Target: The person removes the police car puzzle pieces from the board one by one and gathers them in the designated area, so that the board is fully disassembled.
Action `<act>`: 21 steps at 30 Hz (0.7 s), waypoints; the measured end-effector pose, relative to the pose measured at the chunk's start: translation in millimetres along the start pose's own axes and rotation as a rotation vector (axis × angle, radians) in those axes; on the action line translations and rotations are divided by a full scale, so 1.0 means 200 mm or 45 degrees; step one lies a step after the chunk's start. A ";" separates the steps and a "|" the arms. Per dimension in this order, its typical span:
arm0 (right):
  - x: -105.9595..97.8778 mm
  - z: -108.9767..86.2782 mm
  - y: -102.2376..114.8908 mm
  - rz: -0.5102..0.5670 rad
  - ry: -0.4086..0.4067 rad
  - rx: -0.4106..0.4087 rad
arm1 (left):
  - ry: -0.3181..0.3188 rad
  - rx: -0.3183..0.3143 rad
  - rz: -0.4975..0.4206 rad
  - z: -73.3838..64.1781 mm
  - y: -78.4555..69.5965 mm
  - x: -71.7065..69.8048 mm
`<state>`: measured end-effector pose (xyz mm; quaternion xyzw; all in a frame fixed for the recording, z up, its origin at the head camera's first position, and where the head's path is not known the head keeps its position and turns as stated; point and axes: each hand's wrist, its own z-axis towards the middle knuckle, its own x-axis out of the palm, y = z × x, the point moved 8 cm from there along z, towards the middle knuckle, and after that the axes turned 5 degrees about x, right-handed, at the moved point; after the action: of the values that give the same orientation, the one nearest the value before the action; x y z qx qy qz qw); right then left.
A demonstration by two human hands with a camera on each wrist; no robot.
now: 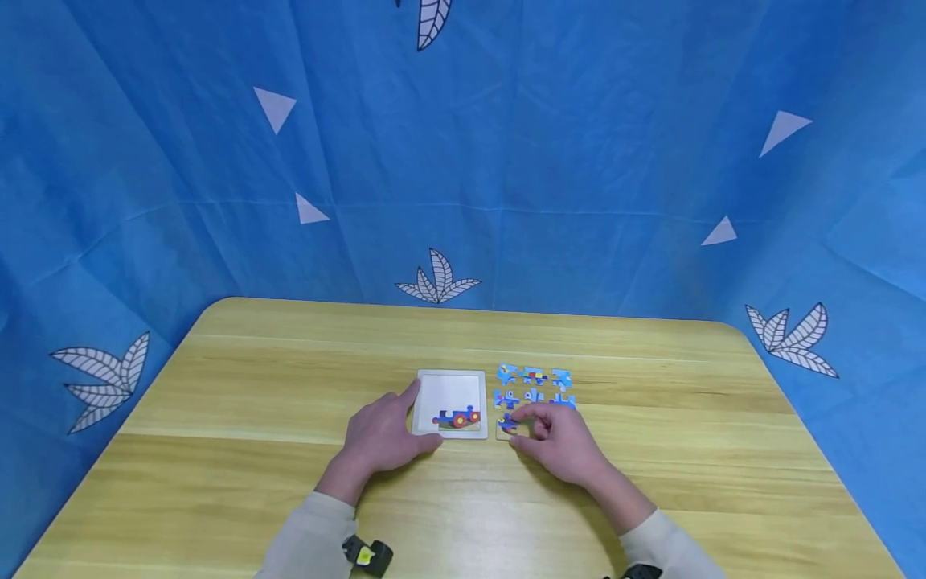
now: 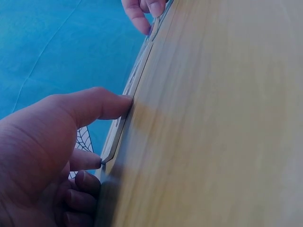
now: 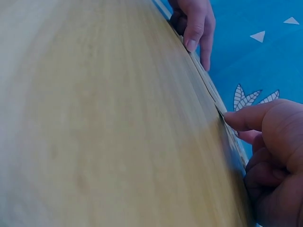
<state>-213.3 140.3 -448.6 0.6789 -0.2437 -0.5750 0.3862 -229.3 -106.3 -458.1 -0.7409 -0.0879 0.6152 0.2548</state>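
A white square puzzle tray [image 1: 450,372] lies on the table, with joined pieces [image 1: 457,418] showing a blue and red vehicle with wheels in its lower right. My left hand [image 1: 383,434] holds the tray at its near left corner, thumb on the front edge and index finger along the left side. Just right of the tray, my right hand [image 1: 563,444] pinches a puzzle piece [image 1: 506,427] between thumb and index finger. In the right wrist view the piece is seen edge-on, tilted up at the thumb tip.
Loose blue puzzle pieces [image 1: 534,375] lie in two rows behind the right hand, some partly covered by it. The wooden table [image 1: 253,394] reaches back to a blue patterned cloth [image 1: 579,161].
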 end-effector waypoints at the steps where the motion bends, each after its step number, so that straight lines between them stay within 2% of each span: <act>1: 0.00 0.00 0.00 -0.003 0.000 -0.009 | -0.001 0.000 0.001 0.00 0.00 0.00; 14: 0.01 0.00 0.02 -0.034 0.012 -0.057 | -0.006 -0.001 0.000 0.00 0.01 0.01; 21: 0.01 0.00 0.03 -0.012 -0.004 -0.018 | 0.001 -0.009 0.001 0.00 0.00 0.01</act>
<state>-212.5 134.5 -444.9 0.6763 -0.2369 -0.5796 0.3879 -228.7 -105.0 -459.6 -0.7421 -0.0896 0.6146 0.2519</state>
